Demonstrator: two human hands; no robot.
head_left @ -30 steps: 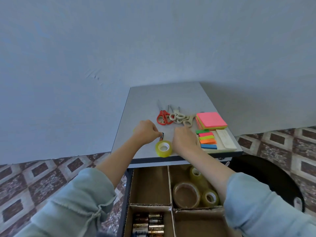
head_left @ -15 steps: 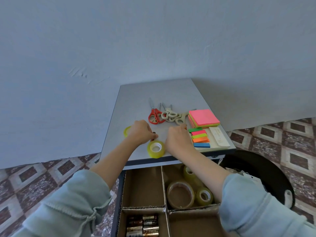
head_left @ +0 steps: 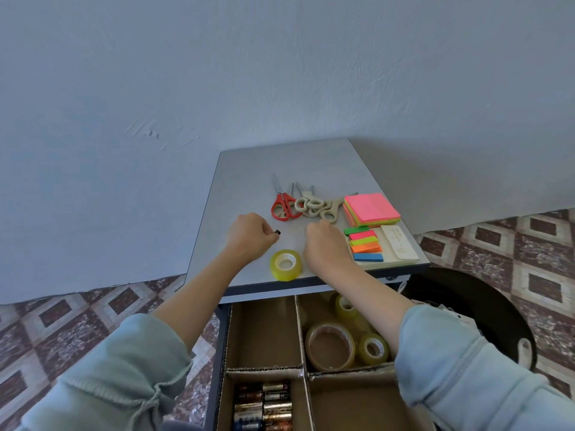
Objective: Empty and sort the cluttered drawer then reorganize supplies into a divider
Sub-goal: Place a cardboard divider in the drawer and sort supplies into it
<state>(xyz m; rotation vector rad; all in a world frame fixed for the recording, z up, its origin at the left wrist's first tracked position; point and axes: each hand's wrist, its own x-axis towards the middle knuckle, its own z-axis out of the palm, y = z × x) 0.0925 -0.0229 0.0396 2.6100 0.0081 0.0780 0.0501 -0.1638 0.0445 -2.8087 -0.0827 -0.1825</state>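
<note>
1. At far left, brown-and-cream patterned floor tiles [head_left: 62, 318] meet a plain blue-grey wall [head_left: 155, 88] that fills the upper frame.
2. Against the wall stands a grey desk [head_left: 280, 160], and its near edge overhangs an open drawer [head_left: 221, 353].
3. The left hand [head_left: 249, 236] sits on the desk with its fingers curled, the tips pinching a small dark item [head_left: 277, 232]. Only the item's end shows, so what it is cannot be told.
4. Yellow tape [head_left: 285, 264] lies flat near the desk's front edge, between the two hands.
5. Farther back, red scissors [head_left: 283, 205] touch a tangle of beige scissors [head_left: 314, 205] whose number is unclear.
6. The right hand [head_left: 326, 247] shows its back, with the fingers folded under and hidden. Whether it holds anything cannot be told.
7. A pink-topped stack of notes [head_left: 371, 208] lies right of the scissors. Coloured flags [head_left: 365, 244] sit on a pale pad at the desk's front right corner.
8. Below, a cardboard divider [head_left: 299, 325] lines the drawer. Batteries [head_left: 264, 405] fill its near left compartment, cut off by the frame's bottom edge. Three clear rolls [head_left: 329, 345] lie in the far right one, partly behind the right forearm.
9. At far right, a dark round object [head_left: 485, 306] sits on the floor, partly behind a sleeve [head_left: 466, 368] and too dim to identify.
</note>
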